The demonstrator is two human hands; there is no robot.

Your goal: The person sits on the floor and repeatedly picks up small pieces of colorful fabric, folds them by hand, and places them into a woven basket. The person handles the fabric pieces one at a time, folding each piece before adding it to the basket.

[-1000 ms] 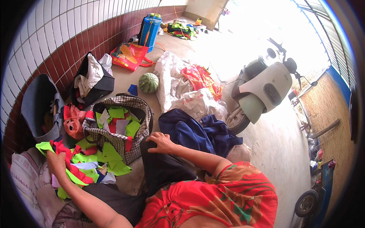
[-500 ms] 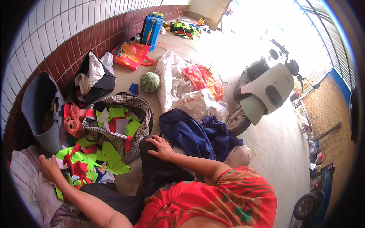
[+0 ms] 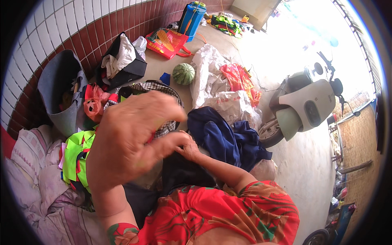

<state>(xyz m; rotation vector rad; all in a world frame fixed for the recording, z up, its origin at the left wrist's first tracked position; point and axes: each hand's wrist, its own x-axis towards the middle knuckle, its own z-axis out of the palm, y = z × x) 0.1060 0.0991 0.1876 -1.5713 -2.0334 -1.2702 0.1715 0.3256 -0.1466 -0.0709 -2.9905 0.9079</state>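
Observation:
My left hand (image 3: 130, 139) is raised close to the camera, slightly blurred. Its fingers are curled with a gap to the thumb, and nothing shows between them. It hides much of the checked bag (image 3: 153, 86) and part of a pile of bright green and red cloth scraps (image 3: 75, 157). My right hand (image 3: 190, 149) rests on my dark-trousered knee (image 3: 179, 169), its fingers spread and partly covered by the left thumb. Beside that knee lies a dark blue cloth (image 3: 214, 132).
A grey felt bin (image 3: 57, 94), a pink plastic bag (image 3: 94, 104) and a black bag of cloth (image 3: 141, 67) stand along the tiled wall. Farther off are a watermelon (image 3: 183, 74), white plastic sheeting (image 3: 206, 73), a blue tank (image 3: 191, 22) and a parked scooter (image 3: 310, 106).
My left hand has come up from beside the scraps to in front of the camera. My right hand stays on the knee. The whole view has shifted, with background things now farther right and higher.

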